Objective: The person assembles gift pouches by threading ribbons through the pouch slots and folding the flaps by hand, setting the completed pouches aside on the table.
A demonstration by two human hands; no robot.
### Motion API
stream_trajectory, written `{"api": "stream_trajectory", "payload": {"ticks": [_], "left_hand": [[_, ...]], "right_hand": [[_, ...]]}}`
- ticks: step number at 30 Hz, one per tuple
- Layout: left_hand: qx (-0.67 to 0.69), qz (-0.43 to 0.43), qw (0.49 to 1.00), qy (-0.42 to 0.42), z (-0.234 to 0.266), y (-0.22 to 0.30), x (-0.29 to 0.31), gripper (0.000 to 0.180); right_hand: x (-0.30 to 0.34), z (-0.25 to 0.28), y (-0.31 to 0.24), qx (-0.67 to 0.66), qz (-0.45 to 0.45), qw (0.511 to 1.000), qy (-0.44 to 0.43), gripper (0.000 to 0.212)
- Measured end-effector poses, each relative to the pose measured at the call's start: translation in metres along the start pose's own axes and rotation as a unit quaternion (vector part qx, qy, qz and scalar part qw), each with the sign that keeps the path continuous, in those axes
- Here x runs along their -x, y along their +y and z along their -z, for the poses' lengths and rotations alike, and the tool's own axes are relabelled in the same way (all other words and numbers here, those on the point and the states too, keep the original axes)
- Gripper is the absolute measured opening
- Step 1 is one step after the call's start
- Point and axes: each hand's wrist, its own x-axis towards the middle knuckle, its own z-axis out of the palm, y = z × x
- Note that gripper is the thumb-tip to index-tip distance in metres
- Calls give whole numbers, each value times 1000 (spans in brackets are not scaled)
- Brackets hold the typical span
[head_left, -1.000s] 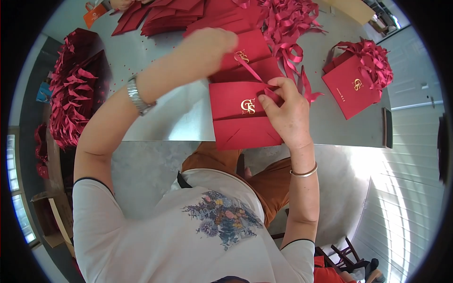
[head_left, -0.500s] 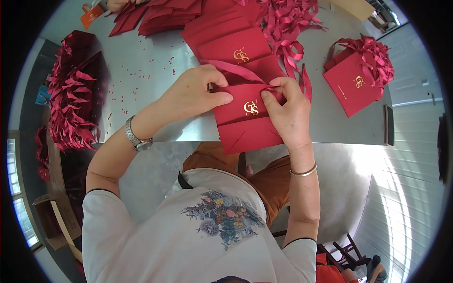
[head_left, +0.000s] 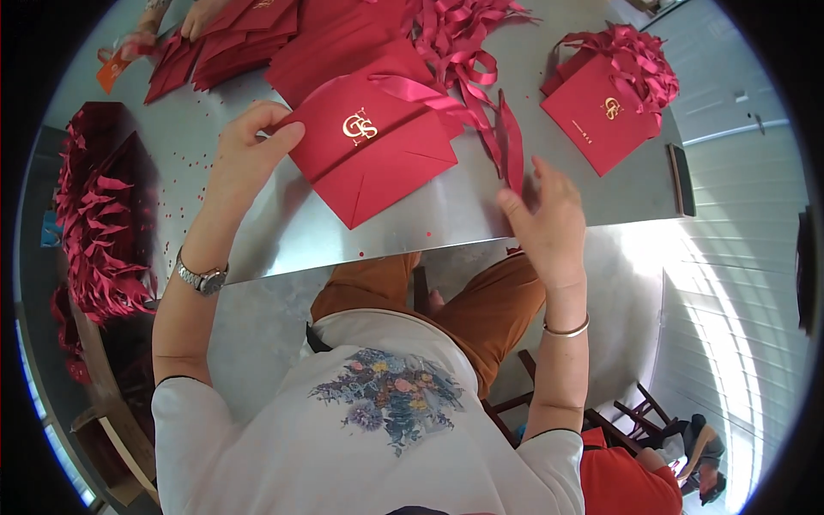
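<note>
A flat red paper gift bag [head_left: 371, 167] with a gold emblem lies angled on the stack near the table's front edge. My left hand [head_left: 243, 159] pinches its left edge between thumb and fingers. A red ribbon handle [head_left: 421, 93] runs across its upper right. Off to the right, apart from the bag, my right hand [head_left: 549, 219] is open, thumb and fingers spread. The loose end of another red ribbon [head_left: 510, 142] hangs close to its thumb; I see no grip on it.
Further red bags [head_left: 330, 60] are stacked behind, beside a ribbon heap [head_left: 459, 39]. Finished-looking bags with ribbons [head_left: 596, 112] lie at right, and a ribboned row [head_left: 99, 232] stands at left. A co-worker's hands [head_left: 202, 15] are at the far left, near an orange tag [head_left: 112, 70]. Red dots litter the metal table [head_left: 257, 215].
My right hand has let go of the bag's ribbon and moved right and down, opening. The bag has turned and shifted up and left, with my left hand now on its left edge.
</note>
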Motion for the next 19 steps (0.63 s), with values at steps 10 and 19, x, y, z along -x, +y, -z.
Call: {"api": "stream_trajectory", "payload": {"ticks": [10,19], "left_hand": [[151,-36,987,-32,2,7,-2,10],[25,-111,992,-51,-55,21,-19,12]], "right_hand": [[-109,25,27,-191,-95,974,-74,24],[-203,12,23,-98,99,977,164,38]]}}
